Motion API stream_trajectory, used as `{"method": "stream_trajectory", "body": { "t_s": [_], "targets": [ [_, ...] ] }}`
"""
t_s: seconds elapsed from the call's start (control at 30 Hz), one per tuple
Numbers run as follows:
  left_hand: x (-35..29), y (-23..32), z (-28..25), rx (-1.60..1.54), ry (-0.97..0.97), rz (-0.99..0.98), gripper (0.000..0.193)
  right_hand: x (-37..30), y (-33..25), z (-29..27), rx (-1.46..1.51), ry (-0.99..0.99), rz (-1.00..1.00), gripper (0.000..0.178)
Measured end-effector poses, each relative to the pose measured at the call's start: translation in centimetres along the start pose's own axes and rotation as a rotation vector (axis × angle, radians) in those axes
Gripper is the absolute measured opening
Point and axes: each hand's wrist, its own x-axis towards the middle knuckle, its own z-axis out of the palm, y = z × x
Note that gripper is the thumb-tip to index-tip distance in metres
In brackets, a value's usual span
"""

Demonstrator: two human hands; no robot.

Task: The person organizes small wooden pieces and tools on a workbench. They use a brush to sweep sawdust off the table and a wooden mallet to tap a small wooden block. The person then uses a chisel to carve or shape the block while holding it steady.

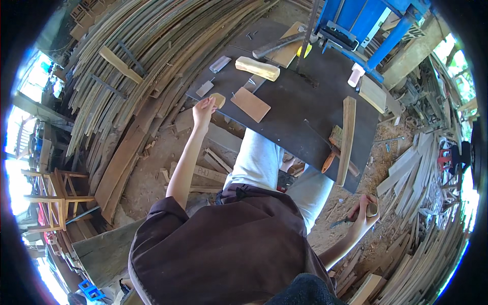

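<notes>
Out past the near left edge of the dark table (310, 109), my left hand (203, 113) is closed on a small light-brown wood piece (218, 100). My right hand (362, 213), low on the right beyond the table's near corner, grips a hand tool (372, 209) with a round wooden end and a dark, narrow metal tip; its exact kind is unclear. Closest to my left hand on the tabletop are a small grey-brown block (205, 89) and a flat reddish wooden plate (250, 105). A long, slightly curved wooden piece (347, 140) overhangs the table edge above my right hand.
A blue machine (351, 25) stands at the far side, its upright blade (308, 38) near the tabletop. A yellowish wood block (257, 68), a hammer (277, 46) and an orange-handled brush (328, 162) lie on the table. Stacked planks (137, 56) fill the left; scrap strips (406, 157) lie right.
</notes>
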Motion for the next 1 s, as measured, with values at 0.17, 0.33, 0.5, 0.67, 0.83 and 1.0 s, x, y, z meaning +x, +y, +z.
{"method": "stream_trajectory", "body": {
  "t_s": [0.17, 0.33, 0.5, 0.67, 0.83, 1.0],
  "targets": [
    [2.1, -0.1, 2.4, 0.411, 0.09, 0.442, 0.04, 0.0, -0.7, -0.5, -0.029, -0.003, 0.015, 0.015],
    [2.8, 0.0, 3.2, 0.749, 0.162, 0.554, 0.031, 0.0, -0.9, -1.2, -0.02, 0.018, 0.012, 0.016],
    [4.3, 2.4, 3.1, 0.862, 0.331, 0.747, 0.042, 0.0, -0.6, -2.2, 0.012, 0.038, -0.022, 0.015],
    [9.3, 0.0, -1.9, 0.984, -0.031, 0.637, 0.044, 0.3, -0.2, -2.1, 0.034, 0.023, -0.005, 0.014],
    [10.0, 2.2, -2.6, 0.169, -0.054, 0.214, 0.028, 0.4, -0.4, -2.1, 0.034, 0.025, -0.023, 0.013],
    [0.2, 13.2, 3.0, -0.669, -0.621, -0.195, 0.039, 0.1, 0.3, -2.3, 0.041, 0.057, 0.016, 0.013]
  ]
}}
